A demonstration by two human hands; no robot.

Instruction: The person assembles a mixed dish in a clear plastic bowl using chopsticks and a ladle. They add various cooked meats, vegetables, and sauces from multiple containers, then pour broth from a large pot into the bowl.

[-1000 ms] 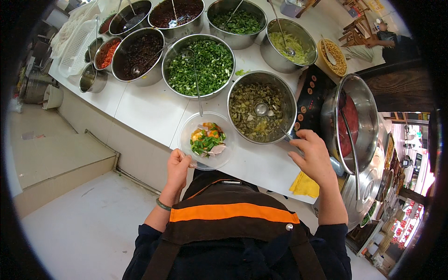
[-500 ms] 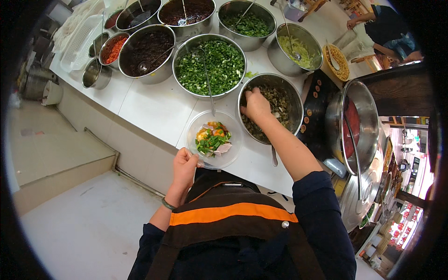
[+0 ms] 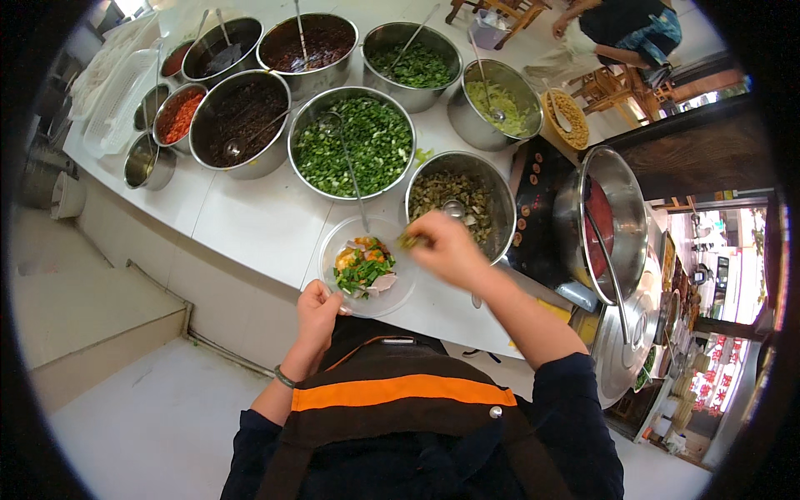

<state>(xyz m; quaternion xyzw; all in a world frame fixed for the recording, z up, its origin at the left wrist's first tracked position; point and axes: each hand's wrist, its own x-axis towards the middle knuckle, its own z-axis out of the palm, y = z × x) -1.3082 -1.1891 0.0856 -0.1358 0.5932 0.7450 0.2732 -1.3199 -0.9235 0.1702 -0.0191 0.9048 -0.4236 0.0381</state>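
Note:
A clear plastic bowl (image 3: 402, 287) of chopped greens, orange bits and pale slices sits on the white counter (image 3: 258, 225) in front of me. My left hand (image 3: 318, 310) grips the bowl's near rim. My right hand (image 3: 443, 247) hovers over the bowl's right side, fingers pinched on a clump of olive-green pickled vegetable. Just behind that hand stands the steel bowl of pickled vegetable (image 3: 457, 198) with a ladle in it.
Steel bowls fill the counter behind: chopped green onion (image 3: 352, 142), dark sauces (image 3: 242, 121), red chili (image 3: 177, 114), leafy greens (image 3: 412, 65), pale shreds (image 3: 493, 102). A black stove with a steel pot (image 3: 607, 218) is at right. Another person stands by wooden chairs at far top right.
My right hand went from the pot's side into the pickled-vegetable bowl, then came back over the plastic bowl with a pinch of it. My left hand stayed on the rim.

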